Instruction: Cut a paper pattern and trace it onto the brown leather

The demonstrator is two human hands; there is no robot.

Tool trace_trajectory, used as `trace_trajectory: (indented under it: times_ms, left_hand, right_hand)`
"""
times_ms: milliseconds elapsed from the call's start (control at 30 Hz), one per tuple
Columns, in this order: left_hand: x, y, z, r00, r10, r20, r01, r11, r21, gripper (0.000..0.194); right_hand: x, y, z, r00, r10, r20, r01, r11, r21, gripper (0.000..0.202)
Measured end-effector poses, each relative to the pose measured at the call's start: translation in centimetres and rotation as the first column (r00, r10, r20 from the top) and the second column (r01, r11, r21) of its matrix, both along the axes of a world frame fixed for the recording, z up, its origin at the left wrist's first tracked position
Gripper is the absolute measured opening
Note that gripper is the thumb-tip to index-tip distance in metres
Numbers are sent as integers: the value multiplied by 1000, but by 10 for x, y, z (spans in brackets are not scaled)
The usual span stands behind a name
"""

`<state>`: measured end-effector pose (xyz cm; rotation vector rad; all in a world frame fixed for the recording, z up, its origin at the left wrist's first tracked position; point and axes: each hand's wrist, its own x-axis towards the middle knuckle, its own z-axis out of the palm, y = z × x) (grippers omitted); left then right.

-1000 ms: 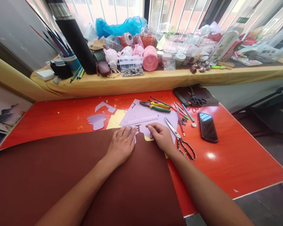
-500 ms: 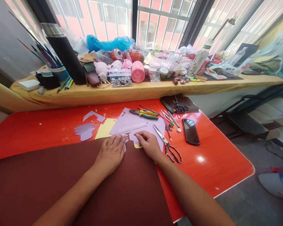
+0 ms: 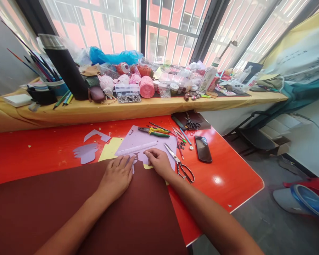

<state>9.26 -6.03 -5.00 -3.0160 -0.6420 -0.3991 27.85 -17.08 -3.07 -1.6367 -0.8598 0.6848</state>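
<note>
My left hand (image 3: 117,177) lies flat, fingers stretched out, on a large brown sheet (image 3: 138,223) that looks like leather. Partly under its fingertips is a small lilac paper piece (image 3: 134,165) at the sheet's far edge. Beside it my right hand (image 3: 160,163) is closed, thumb and forefinger pinched together at a cut-out notch in that edge. Whatever the pinch may hold is too small to make out. Beyond both hands lies a lilac paper sheet (image 3: 146,139) with a clear ruler (image 3: 138,147) on it. Scissors (image 3: 177,160) rest right of my right hand.
Pliers (image 3: 154,132), pencils (image 3: 178,134), a phone (image 3: 203,148) and black-handled scissors (image 3: 191,122) lie on the red table (image 3: 223,177). At left are a lilac paper cut-out (image 3: 85,153) and yellow paper (image 3: 106,150). A crowded window ledge (image 3: 95,112) runs behind.
The camera view has turned to the right, so everything sits further left. Both hands keep nearly the same place and pose on the brown sheet.
</note>
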Motion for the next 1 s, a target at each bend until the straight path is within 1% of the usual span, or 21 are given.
trace_trajectory:
  times_ms: [100, 200, 367, 467, 533, 633, 733, 833, 900, 1000]
  left_hand:
    - [0, 1, -1, 1000, -3, 9, 3, 1000, -1, 49]
    - [0, 1, -3, 1000, -7, 6, 7, 1000, 9, 49]
    - [-1, 0, -7, 1000, 11, 22, -11, 1000, 7, 50]
    - [-1, 1, -7, 1000, 9, 21, -10, 1000, 14, 50]
    - [-1, 1, -7, 1000, 8, 18, -8, 1000, 18, 50]
    - [-1, 2, -6, 1000, 6, -4, -6, 999, 35, 50]
    - [-1, 2, -7, 1000, -3, -25, 5, 998, 66, 52]
    - [-1, 3, -9, 1000, -8, -16, 9, 997, 81, 51]
    - [-1, 3, -10, 1000, -10, -6, 10, 997, 78, 50]
    - [-1, 3, -9, 1000, -18, 6, 18, 997, 81, 49]
  right_hand:
    - [7, -4, 6, 1000, -12, 27, 12, 1000, -1, 37]
    - [26, -15, 15, 994, -46, 98, 47, 999, -15, 35]
    - [85, -43, 30, 944, -162, 288, 189, 979, -70, 35]
    - [121, -60, 37, 892, -178, 415, 259, 955, -146, 31]
    - [138, -68, 40, 847, -177, 501, 317, 925, -209, 28]
    - [154, -74, 44, 784, -136, 606, 385, 873, -301, 28]
    - [162, -74, 44, 736, -62, 674, 428, 814, -392, 33]
    - [167, -71, 42, 706, 18, 708, 458, 751, -476, 38]
    - [169, -69, 40, 693, 71, 718, 469, 712, -523, 38]
    - [173, -67, 37, 679, 133, 722, 474, 671, -570, 36]
